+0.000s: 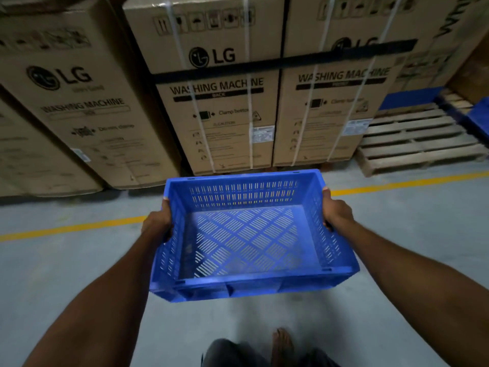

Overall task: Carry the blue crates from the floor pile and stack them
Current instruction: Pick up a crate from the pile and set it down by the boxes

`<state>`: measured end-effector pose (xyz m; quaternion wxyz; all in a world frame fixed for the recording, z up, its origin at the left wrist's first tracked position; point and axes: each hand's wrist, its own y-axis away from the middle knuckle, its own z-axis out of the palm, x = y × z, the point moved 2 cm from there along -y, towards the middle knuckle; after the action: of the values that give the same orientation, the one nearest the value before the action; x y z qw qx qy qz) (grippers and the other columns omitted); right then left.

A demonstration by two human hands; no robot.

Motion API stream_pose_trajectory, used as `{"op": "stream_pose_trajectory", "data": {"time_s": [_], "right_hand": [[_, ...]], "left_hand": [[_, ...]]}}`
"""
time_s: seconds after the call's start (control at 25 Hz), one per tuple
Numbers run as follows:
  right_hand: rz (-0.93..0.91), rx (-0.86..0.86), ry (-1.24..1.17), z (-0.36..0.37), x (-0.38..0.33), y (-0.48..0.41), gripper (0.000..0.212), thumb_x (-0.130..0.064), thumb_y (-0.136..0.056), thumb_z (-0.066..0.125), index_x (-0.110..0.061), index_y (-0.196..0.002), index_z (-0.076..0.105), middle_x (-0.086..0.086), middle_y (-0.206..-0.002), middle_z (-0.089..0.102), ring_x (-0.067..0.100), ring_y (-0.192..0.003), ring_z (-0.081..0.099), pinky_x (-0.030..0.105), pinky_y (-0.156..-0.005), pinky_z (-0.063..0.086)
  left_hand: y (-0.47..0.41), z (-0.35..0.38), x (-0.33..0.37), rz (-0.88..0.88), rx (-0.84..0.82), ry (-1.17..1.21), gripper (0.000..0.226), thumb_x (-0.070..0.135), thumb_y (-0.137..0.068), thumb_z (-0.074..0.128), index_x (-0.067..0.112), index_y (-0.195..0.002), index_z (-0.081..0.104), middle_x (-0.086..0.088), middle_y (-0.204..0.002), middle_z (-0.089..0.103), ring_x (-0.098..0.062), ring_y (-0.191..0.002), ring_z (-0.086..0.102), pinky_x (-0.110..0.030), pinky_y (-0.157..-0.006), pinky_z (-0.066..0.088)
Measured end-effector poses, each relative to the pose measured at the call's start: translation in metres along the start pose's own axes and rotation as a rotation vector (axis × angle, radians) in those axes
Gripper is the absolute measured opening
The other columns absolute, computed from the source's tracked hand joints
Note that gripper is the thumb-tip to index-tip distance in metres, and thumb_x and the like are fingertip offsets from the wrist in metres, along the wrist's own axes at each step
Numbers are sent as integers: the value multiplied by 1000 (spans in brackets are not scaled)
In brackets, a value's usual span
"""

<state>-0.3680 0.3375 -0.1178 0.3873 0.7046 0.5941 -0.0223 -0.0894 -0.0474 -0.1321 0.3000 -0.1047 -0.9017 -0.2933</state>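
An empty blue slotted plastic crate (246,242) hangs in the air in front of me, above the grey floor, its open top facing up. My left hand (157,225) grips its left wall near the rim, thumb over the edge. On the opposite wall, my right hand (336,210) holds on the same way. No floor pile or stack of crates is in view.
Tall cardboard washing-machine boxes (217,86) stand in a row straight ahead behind a yellow floor line (79,227). Wooden pallets (418,139) lie at the right, with something blue (476,115) beside them. My bare foot (281,345) shows at the bottom.
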Motion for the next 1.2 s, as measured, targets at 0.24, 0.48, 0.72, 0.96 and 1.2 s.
{"op": "stream_pose_trajectory", "data": {"time_s": [0.24,0.48,0.72,0.96,1.2], "right_hand": [[34,103,2,76,-69,-67,107,-85,-84,11,1,-98,72,23,-93,71,37,-96,68,43,-88,53],[110,155,45,178,-98,-156,108,-86,-84,11,0,-111,70,28,-117,67,41,-110,63,47,-95,50],[149,116,117,296,-84,-294,99,-80,-89,21,3,-115,68,28,-120,66,41,-112,63,46,-95,49],[60,95,10,394,-63,-469,99,-91,-73,27,-3,-83,72,21,-79,74,34,-71,72,44,-75,59],[-19,88,-204,448,-92,-594,63,-67,-82,53,-7,-62,60,11,-54,61,27,-41,56,34,-46,50]], "left_hand": [[-108,10,-11,38,102,-200,62,49,-107,24,8,-148,45,-35,-111,63,-47,-104,62,-48,-88,44],[-243,57,-44,-3,87,-216,60,49,-107,26,11,-153,39,-37,-112,62,-49,-105,63,-47,-87,45],[-395,160,-110,-137,-7,-50,102,90,-76,22,5,-107,71,-26,-73,67,-37,-62,66,-42,-71,54],[-536,269,-129,-188,-58,368,75,88,-66,56,13,-58,51,-4,-43,45,-20,-38,40,-24,-45,34],[-668,347,-112,-118,-132,392,51,51,-97,55,16,-63,40,2,-32,36,-12,-23,34,-13,-30,28]]}}
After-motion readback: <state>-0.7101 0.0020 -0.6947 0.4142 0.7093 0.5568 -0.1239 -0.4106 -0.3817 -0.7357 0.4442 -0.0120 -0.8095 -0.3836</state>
